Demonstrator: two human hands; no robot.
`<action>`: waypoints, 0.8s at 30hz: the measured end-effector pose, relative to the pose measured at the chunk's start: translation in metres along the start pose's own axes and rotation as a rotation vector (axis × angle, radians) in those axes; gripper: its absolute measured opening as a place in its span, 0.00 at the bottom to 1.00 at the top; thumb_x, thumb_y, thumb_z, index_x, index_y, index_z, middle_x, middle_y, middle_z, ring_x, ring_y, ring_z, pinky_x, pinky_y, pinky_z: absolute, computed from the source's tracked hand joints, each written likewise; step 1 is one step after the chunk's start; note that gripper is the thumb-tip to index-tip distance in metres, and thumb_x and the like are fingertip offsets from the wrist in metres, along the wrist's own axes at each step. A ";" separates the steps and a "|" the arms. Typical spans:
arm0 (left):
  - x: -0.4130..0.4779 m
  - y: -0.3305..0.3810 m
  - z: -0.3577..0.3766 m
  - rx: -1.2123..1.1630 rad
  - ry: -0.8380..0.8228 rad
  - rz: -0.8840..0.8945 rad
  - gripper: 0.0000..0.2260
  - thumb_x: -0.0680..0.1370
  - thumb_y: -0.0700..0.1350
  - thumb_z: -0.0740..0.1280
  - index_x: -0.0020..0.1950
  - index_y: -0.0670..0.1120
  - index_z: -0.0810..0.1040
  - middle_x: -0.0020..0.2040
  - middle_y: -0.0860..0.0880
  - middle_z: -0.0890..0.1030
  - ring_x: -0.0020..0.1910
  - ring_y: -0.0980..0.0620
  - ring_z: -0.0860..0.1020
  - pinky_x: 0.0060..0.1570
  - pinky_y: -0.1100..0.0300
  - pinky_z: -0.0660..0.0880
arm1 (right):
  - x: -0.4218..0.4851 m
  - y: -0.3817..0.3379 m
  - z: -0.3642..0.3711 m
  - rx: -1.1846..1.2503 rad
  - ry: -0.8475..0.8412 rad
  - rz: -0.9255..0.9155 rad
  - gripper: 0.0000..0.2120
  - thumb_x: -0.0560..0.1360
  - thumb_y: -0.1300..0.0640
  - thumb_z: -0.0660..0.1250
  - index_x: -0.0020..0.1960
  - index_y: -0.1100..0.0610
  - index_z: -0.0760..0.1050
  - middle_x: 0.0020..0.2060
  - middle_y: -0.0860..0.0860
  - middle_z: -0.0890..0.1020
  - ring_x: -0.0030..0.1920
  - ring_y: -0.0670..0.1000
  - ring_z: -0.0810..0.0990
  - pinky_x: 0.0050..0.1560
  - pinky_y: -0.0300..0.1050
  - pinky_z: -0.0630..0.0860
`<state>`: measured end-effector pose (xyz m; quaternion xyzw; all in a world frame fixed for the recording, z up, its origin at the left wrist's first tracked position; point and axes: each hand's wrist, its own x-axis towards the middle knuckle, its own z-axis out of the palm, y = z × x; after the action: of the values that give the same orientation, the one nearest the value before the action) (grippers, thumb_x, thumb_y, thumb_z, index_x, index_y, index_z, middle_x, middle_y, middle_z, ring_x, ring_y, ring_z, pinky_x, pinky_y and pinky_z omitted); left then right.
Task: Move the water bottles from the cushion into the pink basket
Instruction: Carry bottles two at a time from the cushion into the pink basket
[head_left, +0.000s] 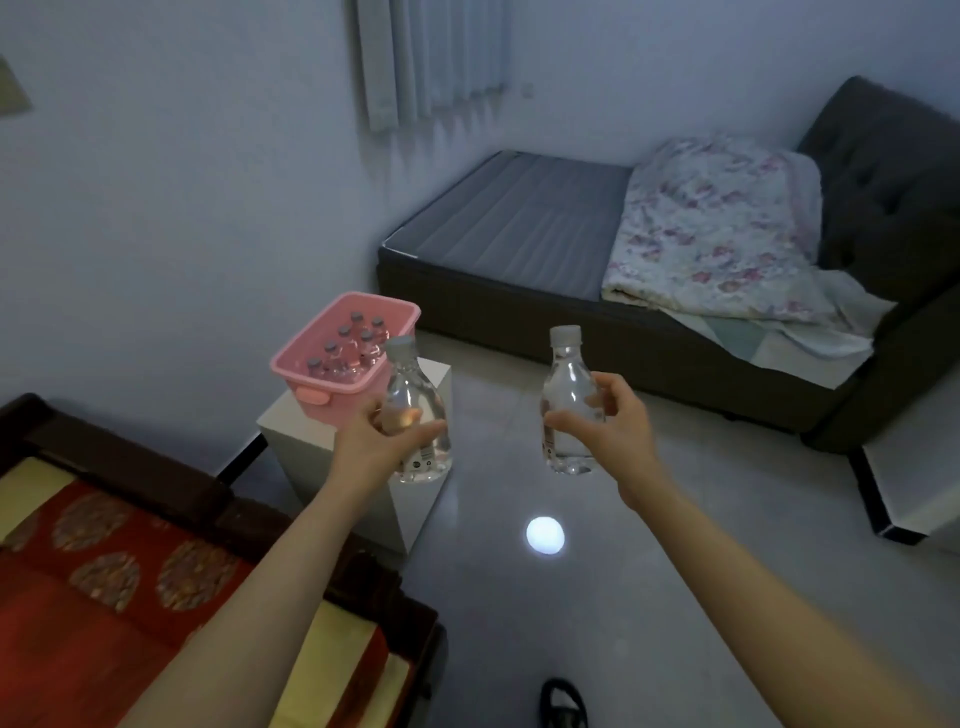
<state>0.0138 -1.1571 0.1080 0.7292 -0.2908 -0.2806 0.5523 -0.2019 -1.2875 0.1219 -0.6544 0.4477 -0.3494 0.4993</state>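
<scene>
Two clear water bottles held up off the floor, one in each hand, both upright with caps on top; pink basket (345, 353) taken as the landmark throughout, seated on a white block (358, 457) against the wall.

Left hand (382, 441) wrapped around the lower body of the left bottle (415, 410), fingers clenched on it from the near side; bottle just beside the basket's near right corner, its cap overlapping the basket rim in this view, though probably nearer the camera than the rim.

Right hand (605, 421) pinching the right bottle (566, 400) at mid-body, thumb and fingers closed around it; well to the right of the basket, out over bare floor (675, 519), clearly the farther of the two.

Inside the basket, six or so capped bottles already standing, packed toward its left and far side; open room apparently left at its near right, though hard to judge at this size.

Key relation: basket up and to the left of both hands, long axes of both bottles already vertical, so no turning likely needed, only a carry leftward and forward over the rim, then a lowering; left bottle likely first, being nearer; risk of knocking standing bottles on the way down.

Red patterned cushion (104, 597) below and left of the basket; no bottles visible on the part shown.
</scene>
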 end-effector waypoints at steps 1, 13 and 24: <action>0.014 0.001 0.005 -0.001 0.005 -0.004 0.18 0.65 0.45 0.78 0.51 0.51 0.75 0.45 0.54 0.80 0.43 0.58 0.79 0.35 0.66 0.74 | 0.018 0.001 0.001 0.000 -0.010 -0.004 0.27 0.64 0.56 0.78 0.58 0.49 0.70 0.47 0.44 0.74 0.48 0.45 0.75 0.43 0.38 0.71; 0.181 -0.003 0.044 -0.005 0.321 -0.141 0.36 0.52 0.55 0.81 0.57 0.47 0.76 0.51 0.47 0.82 0.50 0.48 0.81 0.54 0.48 0.78 | 0.265 -0.005 0.033 -0.076 -0.310 -0.113 0.28 0.62 0.58 0.80 0.56 0.49 0.68 0.48 0.46 0.76 0.48 0.45 0.76 0.43 0.37 0.73; 0.284 -0.029 0.013 -0.060 0.495 -0.197 0.30 0.55 0.43 0.81 0.54 0.49 0.73 0.55 0.45 0.80 0.54 0.46 0.79 0.55 0.48 0.78 | 0.395 0.004 0.131 -0.061 -0.501 -0.076 0.29 0.61 0.58 0.80 0.55 0.47 0.68 0.48 0.44 0.76 0.48 0.46 0.77 0.43 0.38 0.73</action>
<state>0.1990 -1.3669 0.0523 0.7836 -0.0659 -0.1546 0.5981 0.0556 -1.6125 0.0881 -0.7516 0.2956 -0.1813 0.5611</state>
